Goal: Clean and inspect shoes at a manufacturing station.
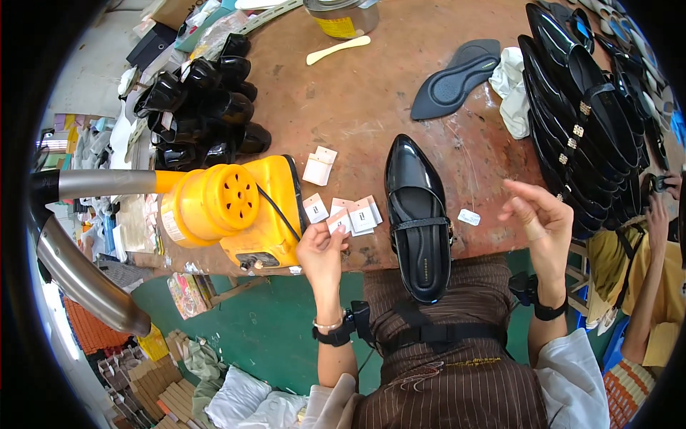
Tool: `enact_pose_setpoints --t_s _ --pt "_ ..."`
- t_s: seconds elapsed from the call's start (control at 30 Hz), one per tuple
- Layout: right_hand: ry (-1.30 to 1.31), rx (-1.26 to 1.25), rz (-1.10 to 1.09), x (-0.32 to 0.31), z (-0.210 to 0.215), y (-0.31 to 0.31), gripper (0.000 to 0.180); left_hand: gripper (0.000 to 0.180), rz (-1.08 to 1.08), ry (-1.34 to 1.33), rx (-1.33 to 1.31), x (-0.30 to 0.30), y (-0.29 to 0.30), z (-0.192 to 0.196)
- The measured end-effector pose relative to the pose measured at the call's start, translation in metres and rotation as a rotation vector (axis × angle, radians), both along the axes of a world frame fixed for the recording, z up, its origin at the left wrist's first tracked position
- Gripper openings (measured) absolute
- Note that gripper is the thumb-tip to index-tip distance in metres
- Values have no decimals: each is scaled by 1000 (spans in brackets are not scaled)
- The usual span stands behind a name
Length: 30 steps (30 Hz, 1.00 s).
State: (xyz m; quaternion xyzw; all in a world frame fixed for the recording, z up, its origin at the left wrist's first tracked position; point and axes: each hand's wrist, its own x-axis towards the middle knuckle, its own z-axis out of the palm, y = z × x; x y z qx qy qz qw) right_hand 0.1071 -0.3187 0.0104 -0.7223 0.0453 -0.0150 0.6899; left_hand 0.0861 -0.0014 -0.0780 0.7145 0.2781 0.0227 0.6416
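Observation:
A black pointed flat shoe (416, 214) with a strap across it lies toe-away at the table's near edge, in front of me. To its left, my left hand (323, 250) pinches a small white-and-pink paper tag (338, 221) between thumb and forefinger. More such tags (362, 213) overlap beside it, and a small stack of tags (319, 166) lies just beyond. Right of the shoe, my right hand (541, 220) is raised with fingers half bent and apart, nothing visible in it. Close to it, a small white label (469, 217) rests on the table.
A yellow blower machine (225, 207) with a metal pipe stands left. Black shoes are piled far left (207, 107) and stacked right (582, 121). Farther back lie a dark insole (457, 80), crumpled white cloth (510, 93), a cream stick (338, 50) and a can (343, 18). Another person's arm (649, 286) shows right.

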Motion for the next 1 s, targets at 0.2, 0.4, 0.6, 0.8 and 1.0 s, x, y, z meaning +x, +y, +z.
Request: enact_pose_setpoints --t_s 0.2,0.4,0.6,0.8,1.0 --pt "38 7 246 -16 25 63 5 18 -165 -191 -28 -20 -61 98" --pt "-163 -253 244 -17 32 88 8 21 -260 -355 179 -28 -76 109" --pt "-171 -284 224 -19 32 84 8 20 -247 -428 292 -30 -76 109" --pt "-142 -224 237 -18 34 83 10 21 -304 -460 415 -31 -78 108" --pt "218 278 463 -7 19 57 15 27 -431 -597 660 -30 -78 103"
